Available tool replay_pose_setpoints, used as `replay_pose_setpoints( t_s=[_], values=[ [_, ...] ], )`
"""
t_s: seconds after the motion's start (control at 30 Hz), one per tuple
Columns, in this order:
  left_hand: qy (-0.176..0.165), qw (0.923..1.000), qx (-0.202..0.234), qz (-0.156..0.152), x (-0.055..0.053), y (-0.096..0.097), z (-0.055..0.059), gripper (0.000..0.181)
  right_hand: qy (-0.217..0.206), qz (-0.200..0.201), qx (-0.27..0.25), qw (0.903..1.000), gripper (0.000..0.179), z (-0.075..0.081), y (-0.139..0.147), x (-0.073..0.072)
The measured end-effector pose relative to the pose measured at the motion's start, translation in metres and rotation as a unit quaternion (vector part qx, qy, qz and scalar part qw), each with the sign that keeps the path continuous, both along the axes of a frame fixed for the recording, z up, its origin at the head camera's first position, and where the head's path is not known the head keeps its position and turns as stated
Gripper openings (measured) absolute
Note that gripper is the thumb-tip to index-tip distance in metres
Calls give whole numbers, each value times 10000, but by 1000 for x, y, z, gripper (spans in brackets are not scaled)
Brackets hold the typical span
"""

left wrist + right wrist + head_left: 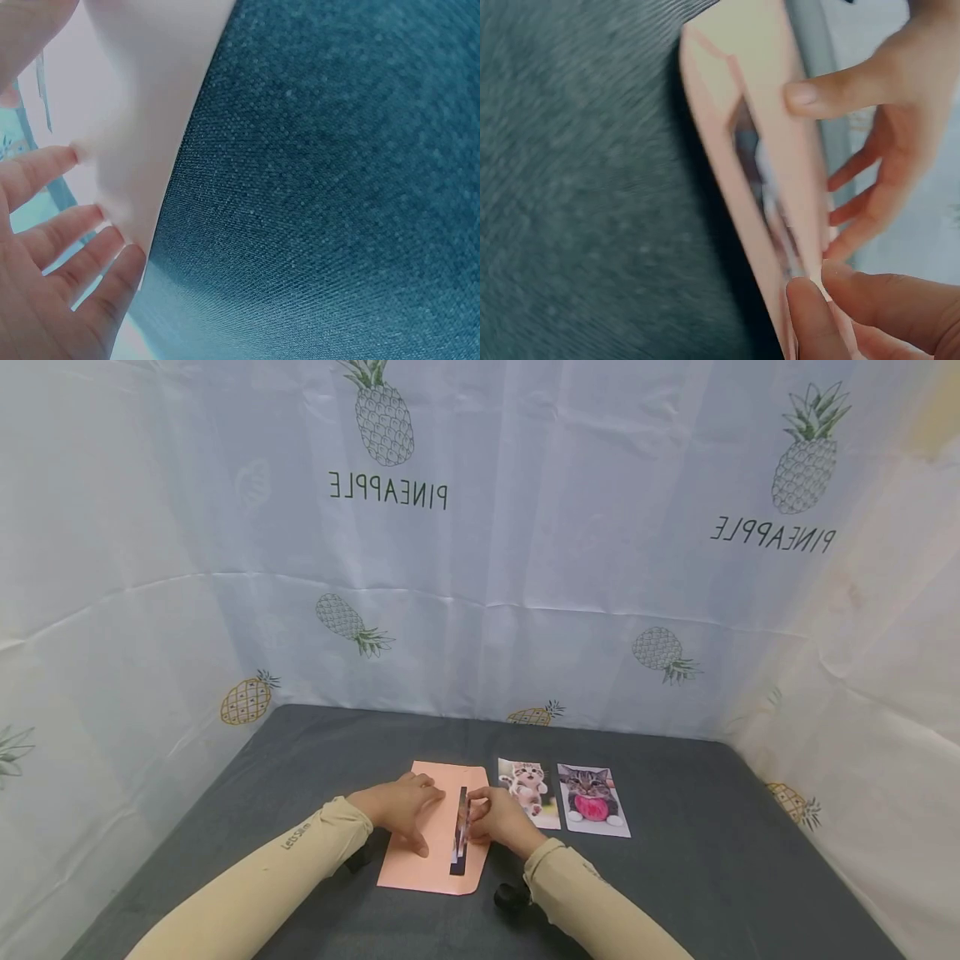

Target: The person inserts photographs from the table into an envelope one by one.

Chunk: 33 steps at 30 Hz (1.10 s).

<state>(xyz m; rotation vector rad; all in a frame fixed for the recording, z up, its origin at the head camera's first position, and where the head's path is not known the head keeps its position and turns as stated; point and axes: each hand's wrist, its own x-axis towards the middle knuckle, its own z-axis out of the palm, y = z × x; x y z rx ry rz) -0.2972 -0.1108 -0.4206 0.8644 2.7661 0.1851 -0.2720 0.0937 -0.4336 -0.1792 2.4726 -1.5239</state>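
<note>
A peach-pink envelope lies on the dark table, with a long narrow opening along its right part. Inside that slit, a dark-edged printed picture shows in part. My left hand rests on the envelope's left side, its fingers spread and its thumb toward the near edge. In the left wrist view its fingertips touch the pale surface. My right hand is at the right side of the slit, thumb and finger pinching the envelope's edge at one end of the opening, in the right wrist view.
Right of the envelope lie two cat photos: a kitten photo and one of a tabby with a pink round thing. The dark table ends at pale curtains printed with pineapples. A black object sits by my right wrist.
</note>
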Motion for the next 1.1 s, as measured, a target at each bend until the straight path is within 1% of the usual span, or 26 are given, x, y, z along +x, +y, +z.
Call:
replay_pose_setpoints(
  t_s=[0.1, 0.17, 0.33, 0.4, 0.57, 0.73, 0.8, 0.9, 0.93, 1.0, 1.1],
  values=[
    [1, 10000, -11, -3, 1, 1, 1, 89, 46, 62, -79, 9999, 50, 4, 7, 2],
    [-14, 10000, 0, 20, 1, 1, 2, 89, 32, 129, -251, 9996, 49, 9, 13, 3],
    [-22, 10000, -16, 85, 1, 2, 1, 90, -9, 427, -775, 9961, 50, 26, 34, 2],
    [-23, 10000, -13, 78, 1, 1, 1, 90, -33, 519, -899, 9946, 51, 34, 45, 0],
    [-44, 10000, -2, 41, 1, -1, 0, 91, -17, 448, -862, 9953, 50, 52, 73, -8],
    [-88, 10000, -1, 34, 0, -1, -1, 92, -17, 275, -784, 9965, 51, 67, 101, -17],
    [-92, 10000, 3, 26, -1, -2, -1, 92, 1, 150, -794, 9967, 52, 70, 113, -22],
    [-77, 10000, 1, 2, -1, -2, -1, 92, 33, -17, -832, 9965, 54, 68, 131, -30],
    [-82, 10000, 5, 0, -1, -2, 0, 91, 23, -58, -849, 9964, 55, 66, 136, -32],
    [-97, 9999, 32, 9, -1, -2, 0, 91, 57, -167, -696, 9974, 56, 62, 148, -36],
    [-106, 9999, 53, 26, 0, -1, 0, 91, -9, -323, -561, 9979, 58, 54, 163, -40]
  ],
)
